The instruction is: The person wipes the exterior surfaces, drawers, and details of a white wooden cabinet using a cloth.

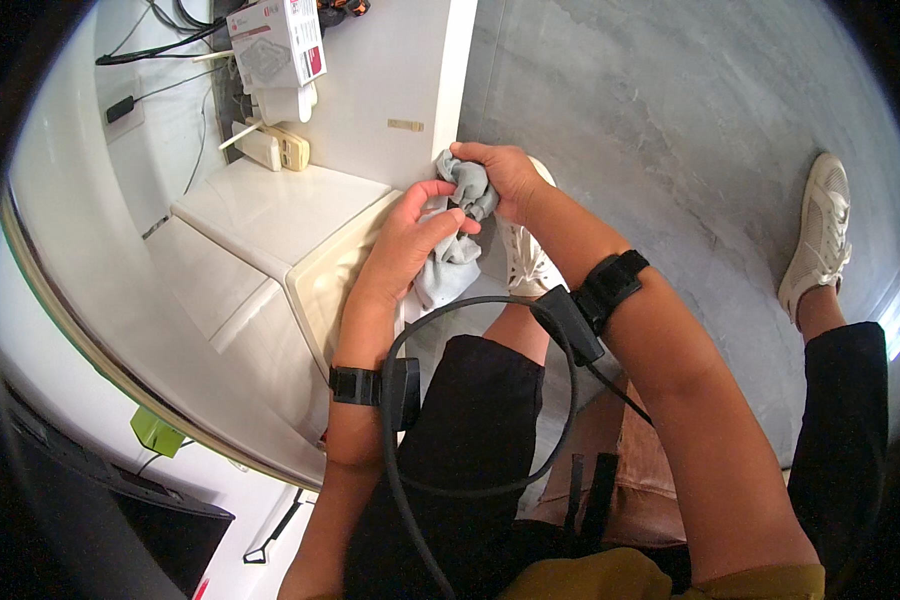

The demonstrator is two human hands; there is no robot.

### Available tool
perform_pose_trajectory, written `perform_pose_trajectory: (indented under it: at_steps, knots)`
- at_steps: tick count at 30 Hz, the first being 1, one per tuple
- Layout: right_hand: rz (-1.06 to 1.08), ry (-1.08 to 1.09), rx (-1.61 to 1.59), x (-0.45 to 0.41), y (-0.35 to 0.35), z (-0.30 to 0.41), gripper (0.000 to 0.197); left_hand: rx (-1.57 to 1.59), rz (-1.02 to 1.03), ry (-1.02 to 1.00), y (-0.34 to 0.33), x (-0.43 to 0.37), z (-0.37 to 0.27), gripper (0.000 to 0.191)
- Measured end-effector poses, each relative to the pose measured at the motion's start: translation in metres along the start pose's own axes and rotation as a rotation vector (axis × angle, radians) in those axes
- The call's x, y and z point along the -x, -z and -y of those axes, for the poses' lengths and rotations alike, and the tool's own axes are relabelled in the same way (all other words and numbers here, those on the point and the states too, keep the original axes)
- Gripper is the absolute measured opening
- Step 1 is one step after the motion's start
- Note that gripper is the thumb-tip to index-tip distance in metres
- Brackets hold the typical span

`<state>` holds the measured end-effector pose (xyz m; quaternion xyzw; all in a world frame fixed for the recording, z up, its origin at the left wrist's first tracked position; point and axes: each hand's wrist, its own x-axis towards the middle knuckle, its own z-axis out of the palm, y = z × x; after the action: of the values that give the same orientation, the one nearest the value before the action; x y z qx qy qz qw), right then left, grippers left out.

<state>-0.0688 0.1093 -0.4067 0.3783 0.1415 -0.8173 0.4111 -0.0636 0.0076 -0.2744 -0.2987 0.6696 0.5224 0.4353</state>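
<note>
A light grey cloth (450,262) hangs bunched between my two hands, above the floor beside a white cabinet panel. My right hand (504,174) grips its upper, crumpled part, with the thumb near the panel's edge. My left hand (424,232) is at the cloth's left side, thumb and fingers closed around its middle. A small dark part shows among the folds; what it is I cannot tell. The cloth's lower end hangs loose below my left fingers. Each forearm wears a black strap with a small box, and a black cable loops between them.
White lidded bins or boxes (270,217) stand left of my hands. Behind them are a printed carton (274,45), a power adapter or socket block (292,148) and black cables (165,54). A white panel (379,82) rises ahead. My white shoes (821,225) rest on the grey floor.
</note>
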Motion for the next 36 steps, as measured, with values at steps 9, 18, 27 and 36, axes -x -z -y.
perform_pose_trajectory:
  at_steps: [9, 18, 27, 36]
  knots:
    - [0.001, 0.039, 0.005, 0.001, -0.001, -0.001, 0.029, -0.012, -0.006, 0.002, 0.001, -0.001, 0.000, 0.036]
    - [0.124, -0.044, 0.086, 0.003, -0.009, 0.040, 0.035, -0.039, 0.019, -0.020, -0.003, -0.004, 0.000, 0.037]
    - [0.084, 0.040, 0.053, -0.002, -0.007, 0.024, 0.025, -0.086, 0.030, -0.090, -0.004, -0.005, 0.001, 0.042]
    - [0.013, 0.050, 0.115, 0.001, -0.008, 0.027, 0.024, -0.027, -0.001, -0.050, -0.004, -0.007, 0.001, 0.040]
